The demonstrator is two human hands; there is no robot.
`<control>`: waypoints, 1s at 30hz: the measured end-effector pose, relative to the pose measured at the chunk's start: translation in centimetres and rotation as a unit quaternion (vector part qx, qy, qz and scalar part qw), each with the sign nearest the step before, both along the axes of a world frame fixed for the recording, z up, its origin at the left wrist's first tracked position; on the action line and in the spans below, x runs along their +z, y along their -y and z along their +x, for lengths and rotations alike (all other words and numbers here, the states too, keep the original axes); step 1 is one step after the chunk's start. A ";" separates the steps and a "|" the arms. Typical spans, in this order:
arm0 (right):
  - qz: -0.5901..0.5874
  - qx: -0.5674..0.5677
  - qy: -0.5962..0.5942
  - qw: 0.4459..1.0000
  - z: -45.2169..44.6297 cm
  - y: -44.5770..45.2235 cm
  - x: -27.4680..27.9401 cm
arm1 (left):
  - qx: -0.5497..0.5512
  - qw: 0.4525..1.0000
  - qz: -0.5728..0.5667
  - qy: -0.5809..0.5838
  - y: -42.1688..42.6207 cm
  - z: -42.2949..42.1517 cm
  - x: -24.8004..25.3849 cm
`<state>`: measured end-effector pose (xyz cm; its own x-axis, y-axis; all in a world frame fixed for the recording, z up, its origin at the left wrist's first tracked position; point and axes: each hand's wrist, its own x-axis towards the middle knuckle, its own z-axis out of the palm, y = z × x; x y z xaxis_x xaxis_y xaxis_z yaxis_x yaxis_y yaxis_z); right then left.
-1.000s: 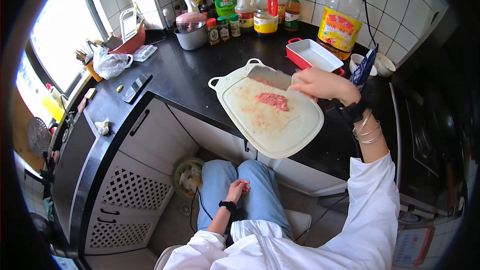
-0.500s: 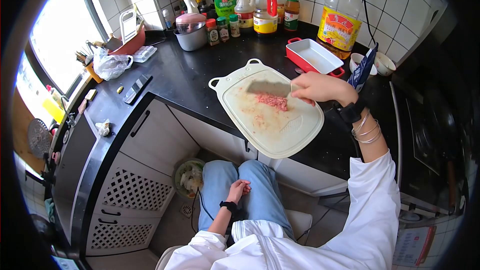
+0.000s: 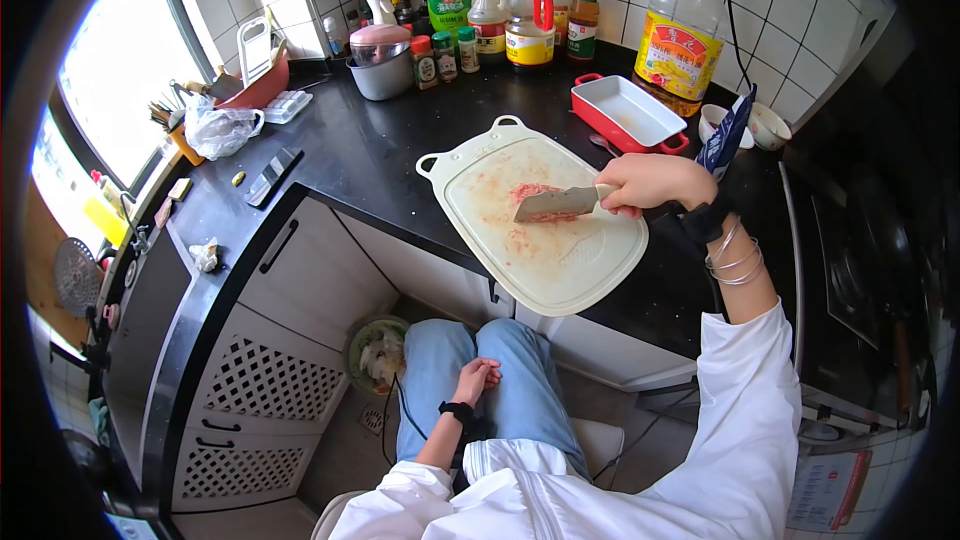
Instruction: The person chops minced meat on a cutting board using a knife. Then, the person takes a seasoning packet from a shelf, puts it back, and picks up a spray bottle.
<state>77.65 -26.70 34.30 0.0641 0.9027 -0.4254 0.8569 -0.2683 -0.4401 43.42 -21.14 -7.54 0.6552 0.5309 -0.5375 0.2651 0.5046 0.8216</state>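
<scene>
My right hand [image 3: 655,182] is wrapped round the handle of a cleaver [image 3: 553,205]. Its broad blade lies over the minced meat [image 3: 530,189] and hides part of it. Smears of pink meat mark the pale cutting board [image 3: 575,280], which lies on the black counter [image 3: 380,155] with its front end past the edge. Down on my lap, my left hand [image 3: 477,378] rests with fingers curled in and nothing visible in them.
Behind the board stand a red baking dish [image 3: 630,113], a large oil jug [image 3: 682,35] and several sauce bottles [image 3: 530,20]. A phone [image 3: 273,178] lies to the left. A bin [image 3: 378,355] with scraps stands by my knees.
The cleaver has come down and towards me, from behind the meat to over it, its blade turned. The strip of meat looks flatter and more spread. My left hand has not moved.
</scene>
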 end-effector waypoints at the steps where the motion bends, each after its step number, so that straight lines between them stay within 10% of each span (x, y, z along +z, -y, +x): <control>1: 0.005 0.015 0.015 1.000 0.1 -0.3 -0.1 | 0.001 1.000 0.002 0.000 0.0 0.0 0.0; 9: 0.156 0.013 0.027 0.987 0.5 -0.9 -1.0 | -0.006 1.000 -0.008 0.006 0.0 -0.1 0.2; 30: 0.048 0.030 0.040 0.998 0.9 -0.7 -0.8 | -0.005 1.000 -0.006 0.001 0.0 0.0 0.1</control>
<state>78.57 -25.98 33.46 0.0386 0.9425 -0.3320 0.9033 -0.1749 -0.3917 43.37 -21.09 -7.48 0.6614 0.5177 -0.5427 0.2691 0.5116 0.8160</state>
